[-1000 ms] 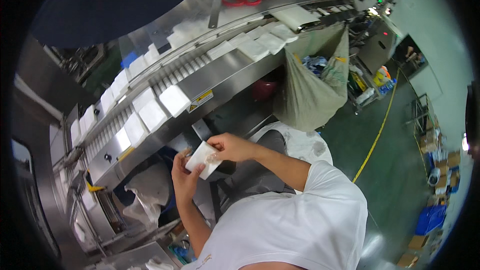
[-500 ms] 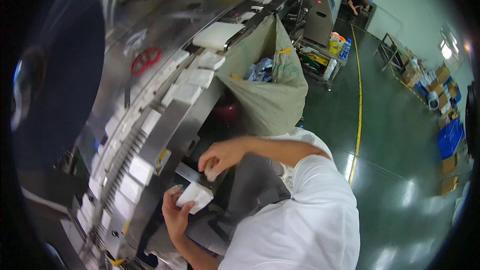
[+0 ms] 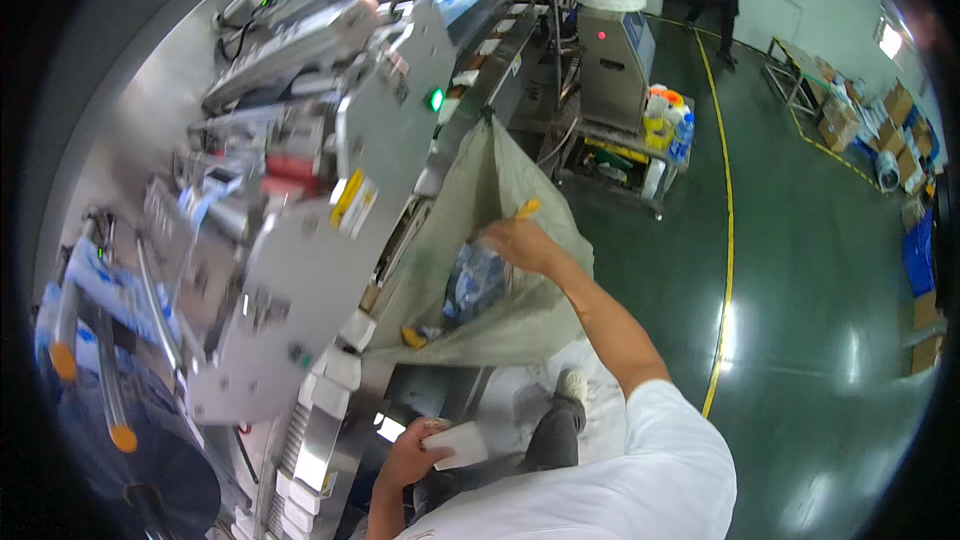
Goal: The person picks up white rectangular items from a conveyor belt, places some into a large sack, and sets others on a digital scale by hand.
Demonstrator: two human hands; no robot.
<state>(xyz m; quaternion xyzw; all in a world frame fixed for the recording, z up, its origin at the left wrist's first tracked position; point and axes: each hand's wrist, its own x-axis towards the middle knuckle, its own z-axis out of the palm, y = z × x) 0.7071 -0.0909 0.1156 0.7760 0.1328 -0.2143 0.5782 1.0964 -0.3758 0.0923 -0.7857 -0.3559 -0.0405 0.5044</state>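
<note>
Wht packet (image 3: 462, 446): flat, approx. rect., plain face, no. of sheets/layers can't be told; held at one end in L grip (image 3: 408, 453), tilted a bit, free end sticking out to the R. Fine detail blurred.

Sack (image 3: 556, 300): lg., pale grn-beige cloth, hanging open, far corner drawn up to a pt., near edge sagging in a curve, walls creased. Crumpled blue film (image 3: 472, 280) lies inside, btm of the heap hidden. R grip (image 3: 520, 243) is at the sack's mouth, just beside the film; blurred, contact unclear.
</note>
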